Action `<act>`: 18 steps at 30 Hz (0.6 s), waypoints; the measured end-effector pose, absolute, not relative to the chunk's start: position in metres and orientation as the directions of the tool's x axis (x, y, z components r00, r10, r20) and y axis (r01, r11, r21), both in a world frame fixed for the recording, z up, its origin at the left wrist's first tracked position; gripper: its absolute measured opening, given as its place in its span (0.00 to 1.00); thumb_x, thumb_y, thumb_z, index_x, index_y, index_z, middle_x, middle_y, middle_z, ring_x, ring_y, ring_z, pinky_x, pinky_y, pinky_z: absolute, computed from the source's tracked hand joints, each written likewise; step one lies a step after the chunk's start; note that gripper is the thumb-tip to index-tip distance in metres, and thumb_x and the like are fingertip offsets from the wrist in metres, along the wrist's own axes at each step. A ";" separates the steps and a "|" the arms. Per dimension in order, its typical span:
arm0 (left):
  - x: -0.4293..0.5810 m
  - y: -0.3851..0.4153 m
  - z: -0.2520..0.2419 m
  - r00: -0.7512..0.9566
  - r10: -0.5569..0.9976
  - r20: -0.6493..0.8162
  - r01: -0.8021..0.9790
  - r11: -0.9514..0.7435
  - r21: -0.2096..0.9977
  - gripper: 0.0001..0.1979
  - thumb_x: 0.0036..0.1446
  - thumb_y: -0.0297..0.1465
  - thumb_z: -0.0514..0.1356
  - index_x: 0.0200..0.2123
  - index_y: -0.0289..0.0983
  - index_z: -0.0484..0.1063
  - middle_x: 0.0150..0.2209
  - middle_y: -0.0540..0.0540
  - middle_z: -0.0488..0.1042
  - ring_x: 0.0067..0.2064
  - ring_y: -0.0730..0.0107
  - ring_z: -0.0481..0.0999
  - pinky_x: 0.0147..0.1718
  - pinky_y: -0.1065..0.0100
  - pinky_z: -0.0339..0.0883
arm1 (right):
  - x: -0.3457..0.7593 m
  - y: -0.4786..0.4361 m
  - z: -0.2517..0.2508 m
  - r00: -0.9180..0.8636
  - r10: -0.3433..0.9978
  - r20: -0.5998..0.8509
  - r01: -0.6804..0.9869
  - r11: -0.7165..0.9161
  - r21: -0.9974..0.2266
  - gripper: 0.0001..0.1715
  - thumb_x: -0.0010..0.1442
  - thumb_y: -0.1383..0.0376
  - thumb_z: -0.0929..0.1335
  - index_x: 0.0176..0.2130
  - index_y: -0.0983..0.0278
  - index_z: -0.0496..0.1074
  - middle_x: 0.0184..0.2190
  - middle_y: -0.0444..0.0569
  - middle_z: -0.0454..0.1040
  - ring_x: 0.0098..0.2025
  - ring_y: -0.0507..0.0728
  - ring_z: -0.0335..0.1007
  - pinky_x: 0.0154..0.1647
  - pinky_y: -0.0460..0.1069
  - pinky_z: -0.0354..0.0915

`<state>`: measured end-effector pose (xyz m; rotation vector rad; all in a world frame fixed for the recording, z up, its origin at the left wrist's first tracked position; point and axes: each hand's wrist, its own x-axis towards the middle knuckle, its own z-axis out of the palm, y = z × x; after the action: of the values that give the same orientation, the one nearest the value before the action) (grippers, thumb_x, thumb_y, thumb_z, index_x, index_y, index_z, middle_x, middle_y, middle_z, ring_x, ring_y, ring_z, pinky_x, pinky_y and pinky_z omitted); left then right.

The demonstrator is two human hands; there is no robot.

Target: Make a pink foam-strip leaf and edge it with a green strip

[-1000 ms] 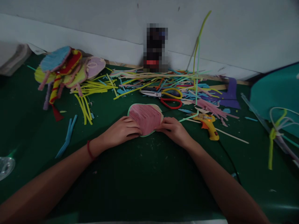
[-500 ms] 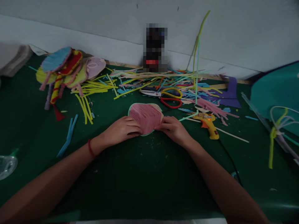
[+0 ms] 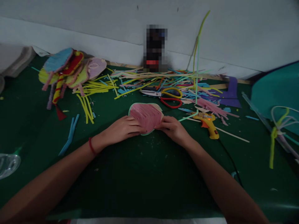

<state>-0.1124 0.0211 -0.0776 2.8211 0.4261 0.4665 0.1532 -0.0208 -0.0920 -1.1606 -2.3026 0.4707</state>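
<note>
A pink fan-shaped panel (image 3: 146, 116) of pipe cleaners laid side by side rests on the table, its outline edged by a pale green pipe cleaner (image 3: 187, 118). My left hand (image 3: 127, 129) grips the panel's lower left edge, fingers closed together over it. At the right edge, my right hand (image 3: 171, 127) pinches the rim where the green edging runs; the fingertips partly hide the contact. Past that hand, the green pipe cleaner's loose length leads right, toward a yellow glue gun (image 3: 210, 124) with a lit orange light, and bends upward there.
Scissors (image 3: 163, 93) with yellow and red handles lie behind the panel. Loose pipe cleaners (image 3: 151, 77) heap along the wall. Finished fans (image 3: 58, 60) are stacked at the back left. A black cord (image 3: 230, 158) trails from the glue gun. A clear plastic container (image 3: 9, 165) stands at left.
Both hands keep nearly the same place on the panel. The left-hand fingers shift very slightly at its lower edge, and the view moves a little.
</note>
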 end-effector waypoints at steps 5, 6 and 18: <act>-0.110 0.024 -0.068 0.943 0.260 0.207 0.206 -0.946 0.249 0.16 0.68 0.32 0.49 0.51 0.43 0.73 0.43 0.47 0.77 0.42 0.68 0.71 0.44 0.65 0.60 | 0.154 -0.021 -0.092 -0.503 0.817 0.281 0.634 0.570 -0.523 0.11 0.65 0.65 0.65 0.37 0.59 0.78 0.40 0.50 0.76 0.42 0.58 0.71 0.42 0.52 0.61; -0.109 0.024 -0.067 0.946 0.262 0.190 0.211 -0.945 0.250 0.15 0.68 0.31 0.49 0.51 0.43 0.73 0.43 0.47 0.76 0.42 0.68 0.70 0.44 0.65 0.60 | 0.154 -0.020 -0.092 -0.506 0.815 0.280 0.632 0.572 -0.523 0.10 0.65 0.65 0.66 0.37 0.59 0.78 0.40 0.50 0.76 0.43 0.58 0.71 0.42 0.52 0.61; -0.106 0.025 -0.063 0.948 0.280 0.152 0.215 -0.915 0.342 0.15 0.66 0.28 0.52 0.51 0.43 0.73 0.44 0.45 0.73 0.44 0.67 0.70 0.46 0.65 0.61 | 0.155 -0.018 -0.096 -0.506 0.801 0.321 0.614 0.596 -0.517 0.10 0.64 0.65 0.66 0.37 0.60 0.79 0.37 0.50 0.76 0.40 0.56 0.71 0.40 0.51 0.61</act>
<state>-0.1057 0.0253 -0.0632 2.7773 0.3630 0.2830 0.1553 -0.0183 -0.0963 -1.1190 -2.2897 0.4600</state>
